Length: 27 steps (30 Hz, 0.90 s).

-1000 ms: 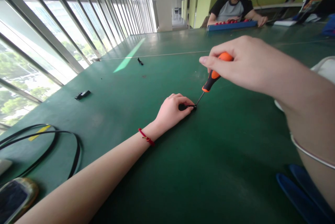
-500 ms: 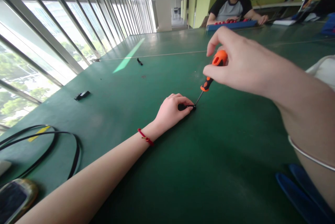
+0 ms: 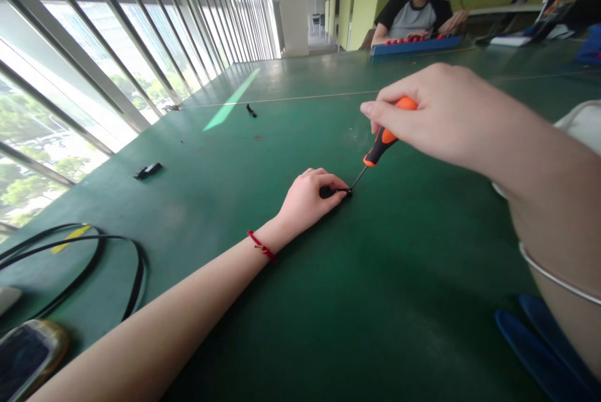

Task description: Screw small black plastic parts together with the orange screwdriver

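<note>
My left hand (image 3: 314, 198) rests on the green table (image 3: 225, 201), its thumb and fingertips pinching a small black part (image 3: 348, 193). Most of that part is hidden by the fingers, so its kind is unclear. My right hand (image 3: 432, 117) grips an orange and black screwdriver (image 3: 379, 146) around the handle. The screwdriver leans to the right, and its thin shaft reaches down to the black part beside my left fingertips. Whether the tip sits in a screw is too small to see.
Two small black pieces, one nearer (image 3: 148, 171) and one farther (image 3: 251, 111), lie to the left. A black cable (image 3: 138, 270) and a phone-like device (image 3: 32, 352) are at lower left, blue handles (image 3: 530, 345) at lower right. Across the table a person (image 3: 413, 14) sits behind a blue tray (image 3: 416, 45).
My right hand has turned about the screwdriver handle, thumb now across it, and the handle leans farther right. The left hand stays put. The person opposite has raised a hand.
</note>
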Motion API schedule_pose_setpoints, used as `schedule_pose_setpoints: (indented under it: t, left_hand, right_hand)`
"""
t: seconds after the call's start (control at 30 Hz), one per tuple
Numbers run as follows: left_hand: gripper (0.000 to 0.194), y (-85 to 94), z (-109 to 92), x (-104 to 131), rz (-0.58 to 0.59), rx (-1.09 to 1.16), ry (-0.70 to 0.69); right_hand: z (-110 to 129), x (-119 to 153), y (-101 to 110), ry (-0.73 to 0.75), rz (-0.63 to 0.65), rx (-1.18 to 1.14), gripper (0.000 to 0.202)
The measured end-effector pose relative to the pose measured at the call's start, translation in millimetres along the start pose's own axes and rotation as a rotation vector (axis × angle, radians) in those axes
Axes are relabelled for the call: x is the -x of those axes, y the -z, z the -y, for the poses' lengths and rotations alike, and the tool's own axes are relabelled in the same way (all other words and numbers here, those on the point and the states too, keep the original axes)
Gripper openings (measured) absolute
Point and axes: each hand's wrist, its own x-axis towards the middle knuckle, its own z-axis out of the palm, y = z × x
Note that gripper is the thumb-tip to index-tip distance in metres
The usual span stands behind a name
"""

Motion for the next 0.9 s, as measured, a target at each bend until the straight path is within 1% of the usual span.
schedule_pose_setpoints:
  t: [0.07, 0.17, 0.3, 0.37, 0.4, 0.43, 0.5, 0.6, 0.63, 0.73, 0.77, 0.83, 0.9]
  left_hand:
    - [0.016, -0.1, 0.2, -0.1, 0.0, 0.002, -0.001]
    - [0.016, -0.4, 0.6, -0.4, -0.005, 0.004, 0.001]
    - [0.016, -0.7, 0.7, -0.1, -0.005, 0.006, 0.004]
    - [0.016, -0.8, 0.6, 0.3, -0.005, 0.005, 0.006]
    - [0.016, -0.8, 0.5, 0.4, -0.006, 0.005, 0.007]
    - [0.016, -0.8, 0.4, 0.4, -0.006, 0.004, 0.009]
    - [0.016, -0.6, 0.2, 0.2, -0.004, 0.005, 0.009]
    - [0.016, -0.2, -0.1, -0.4, 0.003, 0.004, 0.01]
    - [0.016, 0.0, -0.3, -0.6, 0.005, 0.003, 0.012]
    - [0.017, 0.2, -0.7, -0.9, 0.008, 0.001, 0.018]
    - [0.016, 0.1, -0.8, -0.9, 0.006, 0.002, 0.017]
    - [0.016, -0.1, -0.8, -0.6, 0.002, 0.005, 0.012]
    - [0.016, -0.3, -0.7, -0.4, 0.002, 0.006, 0.008]
  right_hand:
    - [0.2, -0.6, -0.6, 0.01, -0.038, 0.005, 0.013]
    - [0.1, -0.2, -1.1, 0.015, -0.064, 0.009, 0.022]
    - [0.7, 2.1, 1.0, 0.008, 0.011, 0.011, 0.026]
    - [1.7, 2.6, 1.7, 0.008, -0.006, -0.007, 0.013]
    - [2.3, 2.6, 1.8, 0.009, -0.026, -0.008, 0.013]
    - [2.9, 2.4, 1.8, 0.005, -0.045, -0.003, 0.017]
    - [4.0, 1.8, 1.5, -0.017, -0.038, 0.01, 0.016]
    - [4.2, 0.8, 0.6, -0.03, 0.004, 0.003, 0.033]
    - [3.9, 0.6, 0.1, -0.018, -0.007, -0.005, 0.032]
    - [3.2, 0.1, -1.5, 0.027, -0.09, -0.031, 0.007]
    - [3.3, 0.1, -1.8, 0.033, -0.101, -0.038, 0.009]
    - [3.6, 0.1, -2.0, 0.02, -0.068, -0.034, 0.013]
    - [3.5, 0.4, -1.9, 0.005, -0.018, -0.015, 0.027]
